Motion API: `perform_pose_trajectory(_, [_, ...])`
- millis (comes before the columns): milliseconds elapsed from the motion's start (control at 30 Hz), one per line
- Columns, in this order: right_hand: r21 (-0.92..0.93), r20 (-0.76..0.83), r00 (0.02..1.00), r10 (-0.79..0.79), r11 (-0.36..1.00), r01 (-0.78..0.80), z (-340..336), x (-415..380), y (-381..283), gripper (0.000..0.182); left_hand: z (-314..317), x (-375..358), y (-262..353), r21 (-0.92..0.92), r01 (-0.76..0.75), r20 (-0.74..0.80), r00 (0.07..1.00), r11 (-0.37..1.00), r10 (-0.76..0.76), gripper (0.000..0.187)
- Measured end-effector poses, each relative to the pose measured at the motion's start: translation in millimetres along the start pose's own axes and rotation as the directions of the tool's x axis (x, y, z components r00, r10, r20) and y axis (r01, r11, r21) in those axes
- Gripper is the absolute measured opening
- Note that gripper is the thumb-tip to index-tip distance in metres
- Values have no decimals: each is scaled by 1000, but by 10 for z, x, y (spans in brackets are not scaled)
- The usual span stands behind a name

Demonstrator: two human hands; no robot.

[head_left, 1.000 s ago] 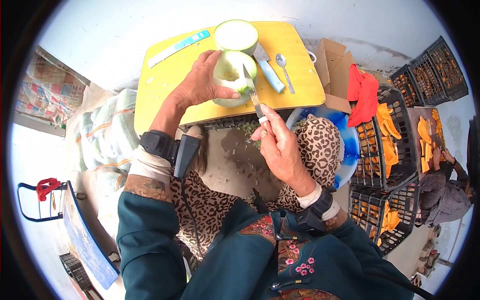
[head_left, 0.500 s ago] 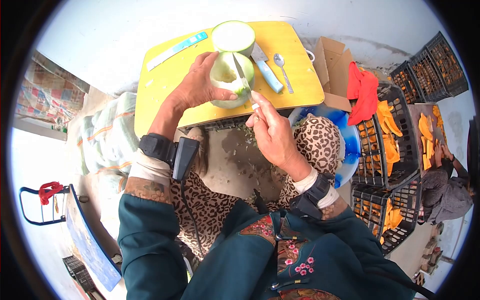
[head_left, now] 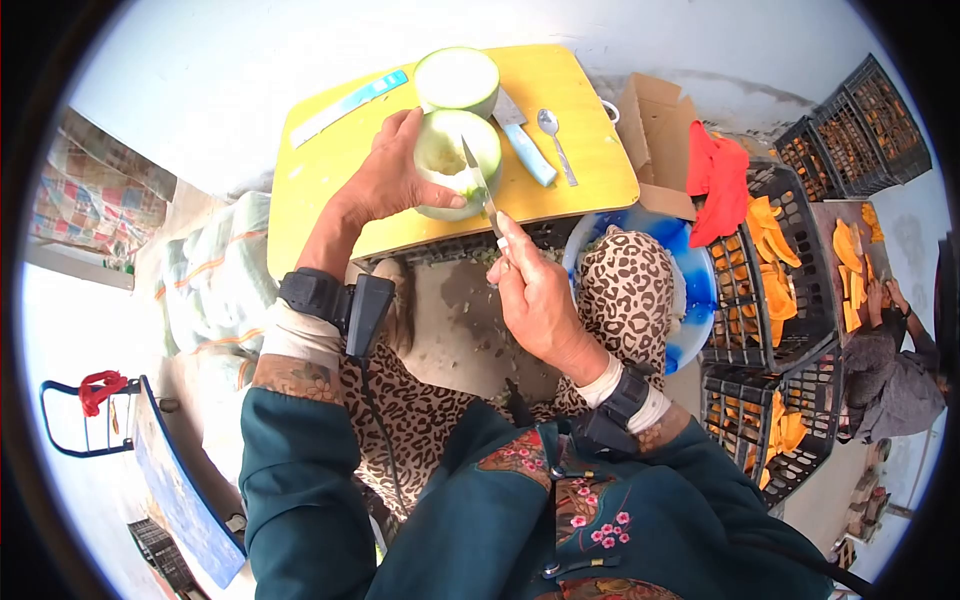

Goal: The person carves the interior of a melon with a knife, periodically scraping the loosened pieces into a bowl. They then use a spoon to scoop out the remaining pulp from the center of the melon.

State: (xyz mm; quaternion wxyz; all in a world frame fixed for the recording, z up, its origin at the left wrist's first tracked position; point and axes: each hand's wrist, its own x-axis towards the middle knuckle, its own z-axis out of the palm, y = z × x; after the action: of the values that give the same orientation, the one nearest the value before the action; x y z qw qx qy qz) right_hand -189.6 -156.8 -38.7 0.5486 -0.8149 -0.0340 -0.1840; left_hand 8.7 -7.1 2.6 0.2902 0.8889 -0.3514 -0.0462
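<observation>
A hollowed piece of pale green gourd or melon stands cut side up near the front edge of the yellow table. My left hand grips its left side, thumb across the near rim. In my right hand is a small knife, its blade angled over the hollow and touching or close to the near rim. Behind stands a second cut piece, pale face up. To the right lie a cleaver with a blue handle and a metal spoon.
A long blue-and-white flat object lies at the table's left. Right of the table are a cardboard box, a red cloth, a blue-and-white basin and black crates with orange slices. Another person's hands show far right.
The knife has drawn back slightly toward me, its tip now lower over the hollow. My left hand keeps its grip on the gourd piece. The whole view has shifted slightly.
</observation>
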Motion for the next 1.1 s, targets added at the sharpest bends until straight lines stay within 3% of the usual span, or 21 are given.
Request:
perform_pose_trajectory(167, [-39, 12, 1000, 24, 999, -24, 10, -189, 2, 50, -14, 13, 4, -46, 80, 30, 996, 996, -79, 135])
perform_pose_trajectory(267, [19, 10, 998, 56, 998, -56, -10, -247, 54, 51, -25, 10, 22, -51, 72, 38, 997, 996, -70, 135])
perform_pose_trajectory(400, [194, 147, 975, 169, 961, -196, -158, -214, 53, 49, -24, 20, -21, -47, 39, 45, 998, 998, -37, 135])
perform_pose_trajectory(500, [537, 298, 900, 318, 724, -433, -333, -164, 10, 47, -28, 20, -25, -67, 33, 60, 998, 997, -29, 136])
perform_pose_trajectory(633, [737, 382, 873, 302, 471, -485, -433, -215, -14, 46, -46, 19, -10, -73, 38, 77, 997, 997, -33, 136])
perform_pose_trajectory(800, [556, 419, 858, 297, 663, -501, -580, -330, 11, 51, -48, 39, -40, -81, 56, 74, 996, 995, -50, 134])
perform_pose_trajectory(1000, [480, 248, 921, 299, 788, -386, -555, -247, -29, 51, -70, 14, 25, 8, 73, 101, 992, 997, -74, 135])
perform_pose_trajectory(1067, [159, 63, 981, 182, 969, -189, -469, -279, 48, 52, -56, 2, 53, 32, 91, 96, 991, 995, -94, 136])
perform_pose_trajectory(1100, [-28, -12, 995, 95, 995, -96, -424, -288, 51, 52, -46, -2, 66, 48, 100, 87, 991, 994, -103, 138])
